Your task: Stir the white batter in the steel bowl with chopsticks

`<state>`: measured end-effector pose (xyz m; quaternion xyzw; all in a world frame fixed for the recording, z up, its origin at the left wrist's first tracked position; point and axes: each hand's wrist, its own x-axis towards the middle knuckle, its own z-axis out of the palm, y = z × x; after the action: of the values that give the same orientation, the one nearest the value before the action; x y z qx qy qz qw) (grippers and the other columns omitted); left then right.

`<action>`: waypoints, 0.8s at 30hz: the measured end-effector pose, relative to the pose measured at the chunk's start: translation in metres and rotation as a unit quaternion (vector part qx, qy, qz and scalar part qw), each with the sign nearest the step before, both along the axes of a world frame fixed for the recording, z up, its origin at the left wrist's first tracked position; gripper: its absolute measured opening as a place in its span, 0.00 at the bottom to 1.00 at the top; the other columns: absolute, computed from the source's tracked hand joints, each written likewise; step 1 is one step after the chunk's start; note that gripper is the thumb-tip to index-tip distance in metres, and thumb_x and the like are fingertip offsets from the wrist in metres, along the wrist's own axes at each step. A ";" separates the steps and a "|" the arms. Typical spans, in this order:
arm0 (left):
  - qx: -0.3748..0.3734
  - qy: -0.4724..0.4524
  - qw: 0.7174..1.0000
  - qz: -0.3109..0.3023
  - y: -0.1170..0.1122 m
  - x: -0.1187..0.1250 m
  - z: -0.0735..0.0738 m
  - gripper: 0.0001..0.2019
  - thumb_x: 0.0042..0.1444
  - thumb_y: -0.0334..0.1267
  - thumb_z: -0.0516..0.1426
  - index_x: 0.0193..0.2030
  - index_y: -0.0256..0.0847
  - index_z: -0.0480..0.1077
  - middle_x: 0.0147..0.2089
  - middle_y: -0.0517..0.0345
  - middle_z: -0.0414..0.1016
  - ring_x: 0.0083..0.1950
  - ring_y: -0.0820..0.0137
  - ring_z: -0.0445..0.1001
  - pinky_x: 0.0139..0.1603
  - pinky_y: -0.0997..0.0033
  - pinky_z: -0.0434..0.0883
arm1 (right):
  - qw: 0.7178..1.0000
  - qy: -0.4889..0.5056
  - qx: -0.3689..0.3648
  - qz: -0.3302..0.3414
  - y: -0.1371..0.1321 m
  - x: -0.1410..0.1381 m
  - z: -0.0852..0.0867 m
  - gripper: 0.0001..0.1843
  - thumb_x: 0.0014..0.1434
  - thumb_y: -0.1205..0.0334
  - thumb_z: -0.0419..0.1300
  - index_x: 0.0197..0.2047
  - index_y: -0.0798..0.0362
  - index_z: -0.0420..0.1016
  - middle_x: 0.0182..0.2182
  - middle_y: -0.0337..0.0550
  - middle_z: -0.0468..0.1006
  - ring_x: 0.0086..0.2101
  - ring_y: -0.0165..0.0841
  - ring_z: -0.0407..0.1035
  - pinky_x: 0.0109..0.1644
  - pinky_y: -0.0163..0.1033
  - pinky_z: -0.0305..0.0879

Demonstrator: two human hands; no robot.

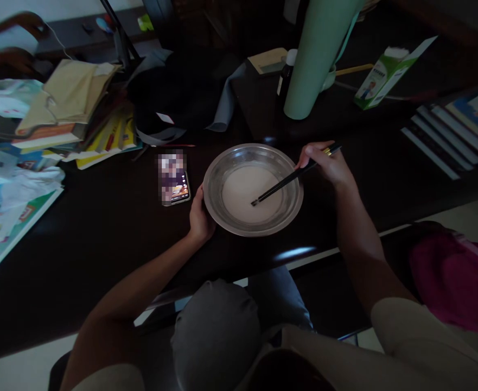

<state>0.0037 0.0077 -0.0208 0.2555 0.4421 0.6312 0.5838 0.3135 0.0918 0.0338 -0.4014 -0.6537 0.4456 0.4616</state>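
Observation:
A round stainless-steel basin (253,232) stands on the dark table, with a pale whitish liquid (242,190) in its bottom. Against its left side is my left hand (201,221), thumb up by the rim and fingers partly hidden behind the wall as it holds the basin. My right hand (324,163), at the right rim, is closed around a pair of black chopsticks (281,183) with a gold band near the upper end. Their lower tips reach into the liquid. A lit phone (180,190) lies left of the basin, its screen partly blurred.
A tall green flask (316,60) stands behind the basin beside a dark bottle (285,79). Green-white carton (375,81) and stacked books (446,138) are to the right. Papers and books (71,108) pile up at left, near a black bag (182,92).

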 end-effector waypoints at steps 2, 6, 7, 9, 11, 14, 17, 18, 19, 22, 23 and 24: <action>0.002 0.001 1.000 0.000 0.000 0.000 0.000 0.14 0.62 0.49 0.57 0.47 0.46 0.78 0.52 0.58 0.82 0.63 0.58 0.75 0.66 0.57 0.70 | 0.999 -0.025 -0.004 0.037 0.000 -0.002 0.000 0.22 0.59 0.40 0.63 0.25 0.48 0.82 0.24 0.40 0.81 0.28 0.31 0.75 0.33 0.39 0.67; 0.003 -0.002 1.000 -0.004 0.000 0.001 0.001 0.14 0.62 0.48 0.57 0.46 0.46 0.78 0.52 0.58 0.82 0.62 0.58 0.75 0.66 0.57 0.70 | 1.000 -0.014 0.000 -0.006 0.002 -0.001 0.000 0.21 0.57 0.39 0.64 0.26 0.48 0.81 0.24 0.38 0.80 0.28 0.31 0.75 0.34 0.39 0.69; 0.003 -0.003 1.000 -0.004 0.000 0.001 0.002 0.14 0.62 0.48 0.56 0.46 0.46 0.78 0.52 0.57 0.83 0.62 0.58 0.75 0.66 0.56 0.70 | 1.000 -0.001 0.000 -0.025 0.001 -0.001 0.000 0.22 0.57 0.40 0.64 0.24 0.48 0.80 0.23 0.38 0.79 0.27 0.32 0.75 0.34 0.39 0.70; 0.002 -0.003 1.000 -0.001 0.000 0.002 0.002 0.13 0.63 0.48 0.56 0.46 0.46 0.79 0.51 0.57 0.83 0.63 0.58 0.75 0.66 0.56 0.70 | 0.999 0.014 -0.004 -0.039 0.000 0.000 0.001 0.23 0.58 0.40 0.64 0.21 0.48 0.79 0.21 0.39 0.77 0.25 0.32 0.74 0.33 0.40 0.70; 0.000 0.002 1.000 0.005 0.000 0.002 0.002 0.13 0.63 0.48 0.56 0.45 0.46 0.79 0.50 0.57 0.83 0.63 0.58 0.75 0.66 0.57 0.70 | 1.000 0.000 -0.015 -0.012 -0.001 0.000 0.002 0.24 0.58 0.39 0.63 0.21 0.48 0.79 0.21 0.40 0.78 0.26 0.33 0.75 0.32 0.41 0.70; -0.001 0.008 1.000 0.007 0.000 0.002 0.002 0.14 0.62 0.49 0.56 0.46 0.46 0.78 0.51 0.57 0.82 0.62 0.59 0.75 0.66 0.58 0.69 | 0.998 -0.037 -0.025 0.041 -0.002 -0.002 0.003 0.22 0.56 0.38 0.64 0.25 0.48 0.81 0.24 0.40 0.80 0.29 0.33 0.76 0.35 0.40 0.71; -0.010 0.001 1.000 0.009 0.000 0.001 0.001 0.14 0.62 0.48 0.57 0.46 0.46 0.78 0.51 0.58 0.83 0.61 0.60 0.76 0.65 0.59 0.70 | 0.999 -0.032 -0.012 0.008 0.000 -0.002 0.002 0.22 0.57 0.39 0.64 0.26 0.48 0.81 0.24 0.40 0.80 0.29 0.33 0.75 0.35 0.40 0.70; -0.013 -0.001 1.000 0.010 0.000 0.001 0.002 0.13 0.62 0.48 0.57 0.46 0.46 0.79 0.50 0.58 0.83 0.61 0.60 0.76 0.65 0.59 0.71 | 1.000 -0.024 -0.006 -0.013 0.001 -0.001 0.001 0.22 0.57 0.39 0.64 0.25 0.48 0.81 0.24 0.39 0.80 0.28 0.33 0.75 0.35 0.40 0.70; -0.014 -0.001 1.000 0.010 0.000 0.001 0.002 0.13 0.62 0.48 0.57 0.46 0.46 0.79 0.49 0.58 0.83 0.60 0.60 0.76 0.64 0.59 0.71 | 0.999 -0.016 -0.003 -0.029 0.001 0.000 0.001 0.23 0.57 0.39 0.64 0.24 0.47 0.80 0.23 0.39 0.79 0.28 0.33 0.74 0.35 0.41 0.70; -0.006 0.001 1.000 0.008 0.000 0.002 0.004 0.13 0.62 0.47 0.56 0.46 0.46 0.79 0.49 0.58 0.83 0.60 0.60 0.76 0.64 0.59 0.71 | 1.000 -0.008 -0.013 -0.017 0.001 0.000 0.001 0.24 0.58 0.39 0.63 0.22 0.48 0.79 0.21 0.40 0.78 0.27 0.33 0.74 0.34 0.41 0.70; -0.003 0.001 1.000 0.007 0.000 0.003 0.004 0.13 0.62 0.47 0.56 0.46 0.45 0.79 0.50 0.58 0.83 0.61 0.60 0.76 0.65 0.59 0.71 | 1.000 -0.012 -0.018 0.003 0.000 0.000 0.001 0.23 0.58 0.40 0.63 0.22 0.48 0.80 0.22 0.40 0.78 0.27 0.32 0.75 0.35 0.41 0.70; -0.003 0.001 1.000 0.007 -0.001 0.003 0.004 0.14 0.62 0.47 0.56 0.46 0.45 0.79 0.50 0.58 0.83 0.61 0.60 0.76 0.65 0.59 0.70 | 0.999 -0.017 -0.021 0.023 -0.001 -0.001 0.001 0.22 0.58 0.40 0.64 0.24 0.48 0.80 0.23 0.40 0.79 0.28 0.32 0.75 0.35 0.40 0.69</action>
<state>0.0063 0.0071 -0.0167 0.2519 0.4463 0.6336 0.5796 0.3122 0.0913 0.0349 -0.4032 -0.6609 0.4632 0.4313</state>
